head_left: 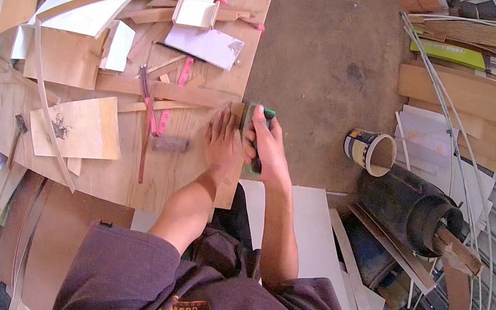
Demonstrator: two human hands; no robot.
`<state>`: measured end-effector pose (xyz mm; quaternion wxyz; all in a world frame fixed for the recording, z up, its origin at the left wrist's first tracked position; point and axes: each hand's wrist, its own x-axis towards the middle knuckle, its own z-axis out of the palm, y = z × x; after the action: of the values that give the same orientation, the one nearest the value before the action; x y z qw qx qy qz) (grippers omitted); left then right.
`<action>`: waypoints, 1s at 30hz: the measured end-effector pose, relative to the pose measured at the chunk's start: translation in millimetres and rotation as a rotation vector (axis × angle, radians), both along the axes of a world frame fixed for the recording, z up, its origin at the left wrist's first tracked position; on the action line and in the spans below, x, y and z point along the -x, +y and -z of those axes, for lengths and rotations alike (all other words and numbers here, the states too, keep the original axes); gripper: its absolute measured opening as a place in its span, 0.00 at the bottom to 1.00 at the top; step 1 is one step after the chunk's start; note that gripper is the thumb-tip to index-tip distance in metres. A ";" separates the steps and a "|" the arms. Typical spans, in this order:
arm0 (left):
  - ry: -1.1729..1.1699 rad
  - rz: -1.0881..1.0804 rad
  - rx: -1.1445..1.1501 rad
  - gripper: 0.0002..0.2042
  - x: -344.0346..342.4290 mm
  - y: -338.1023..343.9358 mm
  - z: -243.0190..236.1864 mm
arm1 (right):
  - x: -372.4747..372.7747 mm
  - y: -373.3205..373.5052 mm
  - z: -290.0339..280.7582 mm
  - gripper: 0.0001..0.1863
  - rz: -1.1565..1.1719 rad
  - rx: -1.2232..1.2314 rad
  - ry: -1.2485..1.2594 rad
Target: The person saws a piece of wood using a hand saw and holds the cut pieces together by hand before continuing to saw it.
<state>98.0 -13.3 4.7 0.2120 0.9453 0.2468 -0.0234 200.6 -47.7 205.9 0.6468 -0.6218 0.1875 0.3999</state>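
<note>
At the right-hand edge of the plywood table [108,178], directly ahead of the person's torso, work on the wood appears to be mid-operation. Both forearms extend forward and converge, elbows bent outward. The right hand [267,150] is closed around a green-and-black hand tool [257,164], located at the table edge, thumb uppermost and directed away from the body. The left hand [224,137] is open, palm down, fingers extended and nearly together; it grasps nothing and appears to act as a brace. Its fingertips meet the right end of a brown wooden strip [166,91], which lies crosswise on the table. Cutting or smoothing at that end cannot be confirmed; the tool's working face is hidden. Beyond, a white panel [204,46] and a small tray-like white part [195,13] lie loose; fitting of these with the strip is judged outstanding.
</note>
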 end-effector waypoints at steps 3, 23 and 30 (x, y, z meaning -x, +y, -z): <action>0.024 -0.006 0.009 0.25 -0.2 1.7 2.4 | 0.1 4.2 -5.0 0.20 -0.009 0.012 0.004; 0.086 0.001 0.011 0.35 16.5 31.7 -4.3 | 13.3 14.2 -49.8 0.20 -0.056 0.037 -0.009; 0.139 0.029 0.240 0.31 3.3 -3.6 -18.2 | 14.5 -2.7 -6.8 0.17 -0.037 0.056 -0.228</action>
<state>94.7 -16.9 22.9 0.3057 0.9127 0.2426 -0.1213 186.1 -50.4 212.7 0.6386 -0.6845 0.1123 0.3333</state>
